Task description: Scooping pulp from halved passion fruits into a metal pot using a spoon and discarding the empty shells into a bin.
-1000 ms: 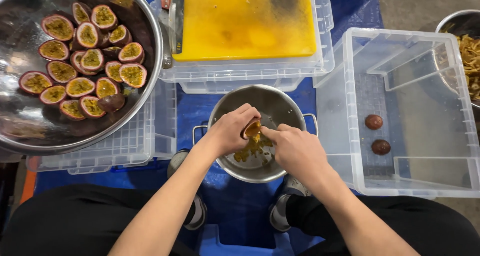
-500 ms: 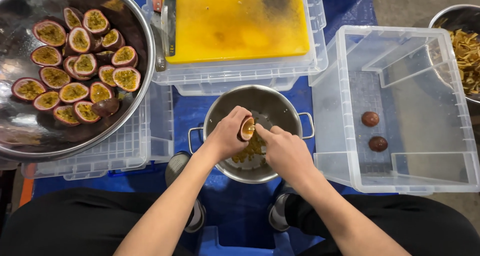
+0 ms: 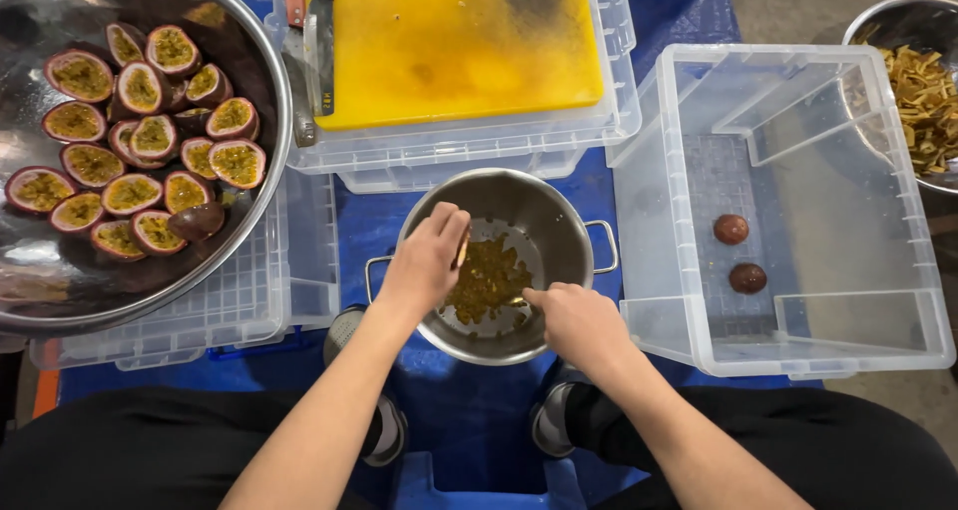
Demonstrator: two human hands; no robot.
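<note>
- The left hand (image 3: pixel 427 263) is over the left inner rim of the steel pot (image 3: pixel 559 221), fingers curled tight round a passion fruit half (image 3: pixel 462 249) that is mostly hidden and tipped toward the pot's middle.
- The right hand (image 3: pixel 576 322) rests at the pot's near right rim, fingers closed on a thin utensil (image 3: pixel 515 301) whose tip reaches into the yellow pulp (image 3: pixel 489 275) on the pot's bottom; what kind of utensil, I cannot tell.
- The pot sits on blue sheeting (image 3: pixel 469 420) between the person's feet, its far rim just beside an upturned clear crate (image 3: pixel 479 156) carrying a yellow cutting board (image 3: pixel 459 41) with knives (image 3: pixel 311 31) along the board's left edge.
- Left of the pot, a big steel bowl (image 3: pixel 60 290) of cut passion fruit halves (image 3: pixel 140 151) overhangs a clear crate.
- Right, a clear bin (image 3: pixel 848 300) holds two whole passion fruits (image 3: pixel 738 254) near its left wall; the bin's wall stands close to the pot's right handle.
- Open room lies only toward the person's lap.
</note>
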